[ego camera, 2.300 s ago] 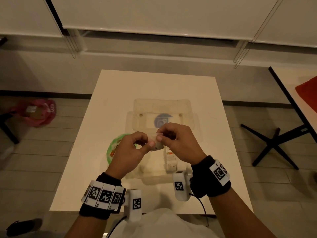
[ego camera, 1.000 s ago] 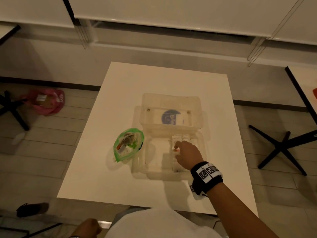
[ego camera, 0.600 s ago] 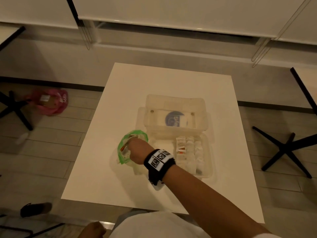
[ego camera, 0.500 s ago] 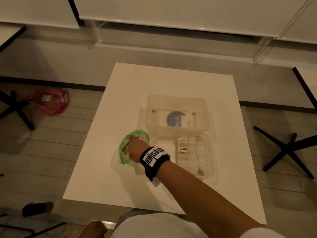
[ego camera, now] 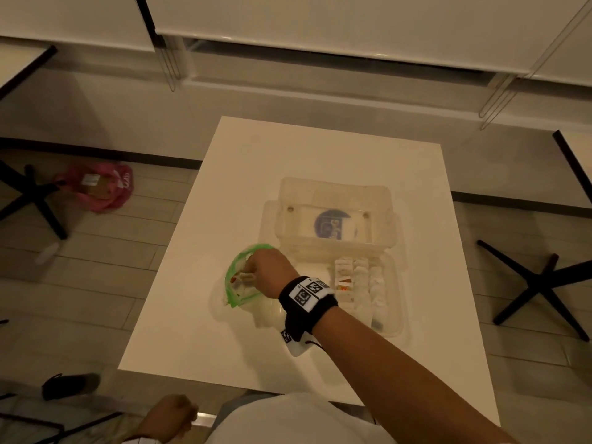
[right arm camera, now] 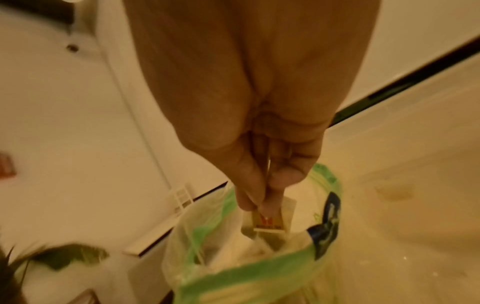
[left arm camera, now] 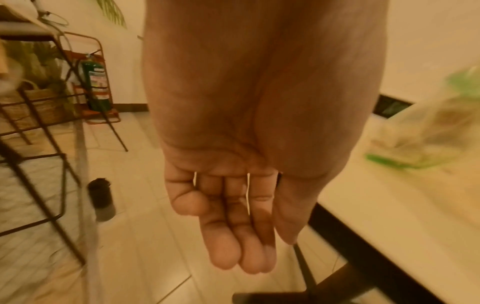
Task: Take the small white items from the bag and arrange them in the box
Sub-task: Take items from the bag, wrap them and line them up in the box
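A clear bag with a green rim [ego camera: 233, 288] lies open on the white table [ego camera: 320, 161], just left of the clear plastic box [ego camera: 397, 302]. The box's lid [ego camera: 333, 200] is folded back. Rows of small white sachets [ego camera: 362, 280] fill the box's right half. My right hand [ego camera: 253, 272] reaches into the bag's mouth. In the right wrist view the thumb and fingers of that hand [right arm camera: 257, 205] pinch a white sachet with a yellow and red label [right arm camera: 270, 221] above the bag [right arm camera: 259, 271]. My left hand [left arm camera: 241, 236] hangs below the table edge, fingers relaxed and holding nothing.
A pink bag [ego camera: 99, 190] lies on the floor to the left. Black star-shaped chair bases stand at the left [ego camera: 28, 200] and right [ego camera: 541, 283]. A dark shoe [ego camera: 69, 384] lies near the table's front left corner. Another table's edge [ego camera: 573, 165] shows at far right.
My right hand left the box, crossed left to the bag and now pinches a sachet at the bag's mouth. The left hand has dropped below the table edge.
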